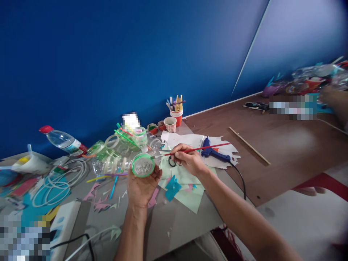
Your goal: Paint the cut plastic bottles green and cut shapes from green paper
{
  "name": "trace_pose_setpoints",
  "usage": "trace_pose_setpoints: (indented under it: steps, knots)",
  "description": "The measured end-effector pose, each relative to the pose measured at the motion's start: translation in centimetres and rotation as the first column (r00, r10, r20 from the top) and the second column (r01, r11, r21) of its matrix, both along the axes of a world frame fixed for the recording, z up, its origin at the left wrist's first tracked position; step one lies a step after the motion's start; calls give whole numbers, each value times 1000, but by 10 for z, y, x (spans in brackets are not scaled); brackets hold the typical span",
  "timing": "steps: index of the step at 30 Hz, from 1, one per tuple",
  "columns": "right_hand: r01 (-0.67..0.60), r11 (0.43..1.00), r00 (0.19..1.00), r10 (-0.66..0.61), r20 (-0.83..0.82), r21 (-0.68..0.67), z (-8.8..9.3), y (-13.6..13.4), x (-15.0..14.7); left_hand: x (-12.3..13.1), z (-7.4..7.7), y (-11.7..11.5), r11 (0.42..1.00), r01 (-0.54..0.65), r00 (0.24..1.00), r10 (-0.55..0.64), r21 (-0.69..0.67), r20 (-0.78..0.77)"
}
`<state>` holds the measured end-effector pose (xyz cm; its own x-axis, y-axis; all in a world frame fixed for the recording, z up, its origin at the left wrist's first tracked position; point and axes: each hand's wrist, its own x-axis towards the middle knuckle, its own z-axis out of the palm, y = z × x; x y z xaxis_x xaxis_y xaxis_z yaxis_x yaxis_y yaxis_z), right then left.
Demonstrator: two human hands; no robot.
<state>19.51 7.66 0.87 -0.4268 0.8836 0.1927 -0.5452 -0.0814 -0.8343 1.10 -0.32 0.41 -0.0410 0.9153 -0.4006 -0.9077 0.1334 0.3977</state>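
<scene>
My left hand (143, 185) is closed around a cut clear plastic bottle bottom (143, 165) with a green painted rim, held up over the grey table (174, 224). My right hand (187, 158) pinches a thin red-handled paintbrush (201, 149), whose tip touches the right edge of the green rim. Just behind the piece lie several more clear plastic rings with green rims (116, 152).
A blue glue gun (213, 152) with a black cord lies on white paper to the right. Paper cups (174, 121) hold brushes at the back. A water bottle (63, 140), white cables (58, 181), coloured paper scraps and a wooden stick (248, 145) lie around. Another person's arm (335, 103) is at far right.
</scene>
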Motion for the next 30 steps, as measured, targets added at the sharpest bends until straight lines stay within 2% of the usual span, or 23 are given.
trace_pose_setpoints:
  steps: [6,15,24,30]
  knots:
    - [34,999,999,-35,-33,-10,0,2,2,-1,-2,0,1000,-21,1000,21,-7,-15]
    - [-40,999,998,39,-49,-25,1,-2,-2,4,1,2,994,-106,980,103,-7,-168]
    - [-82,995,997,81,18,62,-4,-3,-4,5,-6,5,993,-118,963,119,19,-241]
    - [-3,998,1000,3,0,62,-3,4,4,7,-2,5,989,-148,953,146,14,-267]
